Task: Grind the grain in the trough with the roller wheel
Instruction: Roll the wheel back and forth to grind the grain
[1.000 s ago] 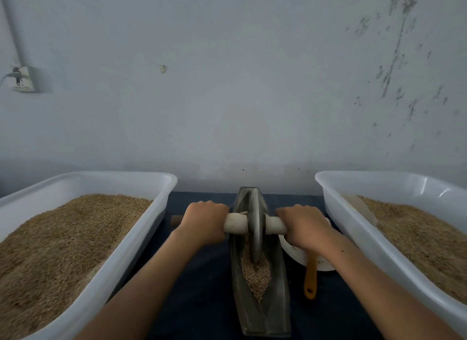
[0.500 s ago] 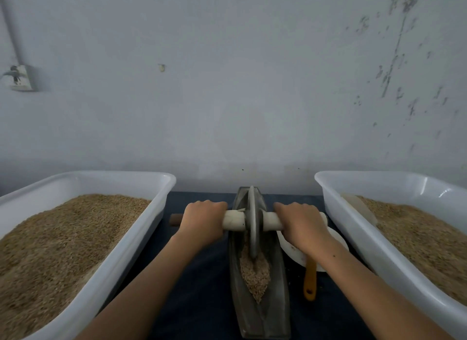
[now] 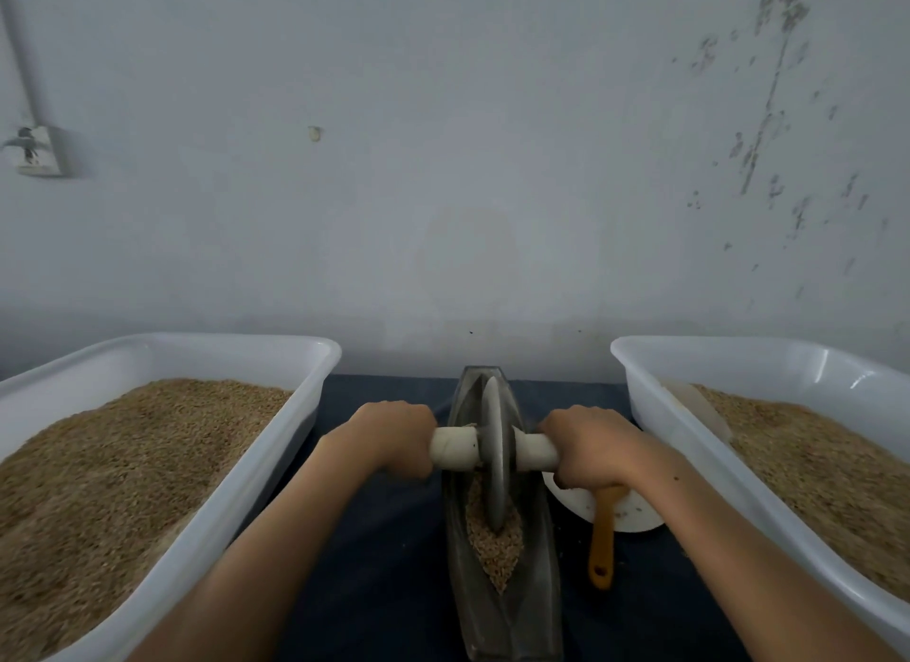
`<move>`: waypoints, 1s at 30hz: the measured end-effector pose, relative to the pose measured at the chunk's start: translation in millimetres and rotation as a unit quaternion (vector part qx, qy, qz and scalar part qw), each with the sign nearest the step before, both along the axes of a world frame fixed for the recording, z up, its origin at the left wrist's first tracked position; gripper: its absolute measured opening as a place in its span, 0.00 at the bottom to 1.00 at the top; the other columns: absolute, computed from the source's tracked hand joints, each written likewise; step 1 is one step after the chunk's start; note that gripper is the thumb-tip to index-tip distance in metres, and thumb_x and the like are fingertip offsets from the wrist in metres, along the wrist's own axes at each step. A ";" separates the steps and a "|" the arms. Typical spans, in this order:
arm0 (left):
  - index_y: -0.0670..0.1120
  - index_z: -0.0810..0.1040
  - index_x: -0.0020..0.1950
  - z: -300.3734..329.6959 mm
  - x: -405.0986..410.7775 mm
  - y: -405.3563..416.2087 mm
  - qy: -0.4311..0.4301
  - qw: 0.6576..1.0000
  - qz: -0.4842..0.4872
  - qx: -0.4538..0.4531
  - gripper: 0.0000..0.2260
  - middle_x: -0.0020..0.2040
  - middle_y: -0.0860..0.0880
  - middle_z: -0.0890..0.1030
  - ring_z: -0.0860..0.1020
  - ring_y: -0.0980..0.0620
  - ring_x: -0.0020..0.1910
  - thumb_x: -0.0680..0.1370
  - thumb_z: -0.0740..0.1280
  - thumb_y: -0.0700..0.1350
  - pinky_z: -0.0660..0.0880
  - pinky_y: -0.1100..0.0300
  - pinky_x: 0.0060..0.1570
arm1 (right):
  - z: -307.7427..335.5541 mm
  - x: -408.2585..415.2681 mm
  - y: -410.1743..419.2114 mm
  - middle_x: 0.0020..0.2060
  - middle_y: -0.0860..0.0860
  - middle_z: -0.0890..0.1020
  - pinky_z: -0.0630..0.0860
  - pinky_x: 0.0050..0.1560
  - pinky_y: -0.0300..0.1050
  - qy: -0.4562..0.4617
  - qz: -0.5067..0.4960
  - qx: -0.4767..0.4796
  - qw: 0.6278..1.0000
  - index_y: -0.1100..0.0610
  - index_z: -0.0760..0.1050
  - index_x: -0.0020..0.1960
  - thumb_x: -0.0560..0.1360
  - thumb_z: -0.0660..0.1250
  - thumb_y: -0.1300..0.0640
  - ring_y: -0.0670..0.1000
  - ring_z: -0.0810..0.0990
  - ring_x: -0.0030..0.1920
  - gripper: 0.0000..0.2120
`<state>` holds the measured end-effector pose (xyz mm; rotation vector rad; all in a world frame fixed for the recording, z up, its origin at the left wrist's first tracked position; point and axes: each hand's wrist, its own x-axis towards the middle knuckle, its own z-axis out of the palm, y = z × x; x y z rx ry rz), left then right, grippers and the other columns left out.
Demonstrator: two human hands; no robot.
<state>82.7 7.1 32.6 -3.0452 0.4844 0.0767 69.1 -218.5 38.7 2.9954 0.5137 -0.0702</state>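
The left hand [image 3: 394, 437] and right hand [image 3: 588, 442] each wrap tightly round one end of the white axle [image 3: 455, 449], holding the roller wheel [image 3: 495, 457] upright in the trough [image 3: 536, 582]. The grain [image 3: 492, 543] lies heaped in the groove, mostly nearer than the wheel. Good grinding probably calls for even downward pressure from both sides and a level axle, so the wheel tracks the groove and doesn't ride up its walls.

Left hand [image 3: 394, 437] and right hand [image 3: 588, 445] grip the handle [image 3: 455, 449] of the upright roller wheel [image 3: 495, 457], standing in grain [image 3: 492, 543] within the trough [image 3: 534, 587], between 2 grain-filled white tubs [image 3: 295, 445].
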 end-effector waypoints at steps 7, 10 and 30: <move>0.50 0.73 0.54 -12.3 1.9 -5.3 -0.175 0.984 0.024 -0.006 0.12 0.47 0.50 0.79 0.76 0.51 0.43 0.73 0.67 0.50 0.66 0.58 0.39 | -22.3 9.4 3.9 0.37 0.46 0.74 0.62 0.36 0.43 -0.209 -0.004 0.041 0.977 0.48 0.67 0.48 0.73 0.65 0.58 0.49 0.69 0.35 0.09; 0.50 0.71 0.53 -16.3 0.0 -8.0 -0.236 0.971 0.034 -0.017 0.10 0.47 0.50 0.79 0.77 0.50 0.44 0.74 0.65 0.50 0.65 0.58 0.38 | -32.7 11.6 4.6 0.39 0.47 0.78 0.62 0.35 0.43 -0.272 -0.001 0.053 0.961 0.49 0.61 0.45 0.73 0.65 0.57 0.49 0.73 0.36 0.12; 0.50 0.71 0.54 -12.1 -2.9 -10.8 -0.225 0.974 0.020 -0.014 0.10 0.47 0.50 0.79 0.76 0.52 0.43 0.75 0.65 0.50 0.67 0.59 0.40 | -27.8 11.8 0.6 0.39 0.46 0.76 0.62 0.37 0.43 -0.210 -0.016 0.060 0.976 0.47 0.64 0.47 0.74 0.64 0.57 0.49 0.69 0.35 0.10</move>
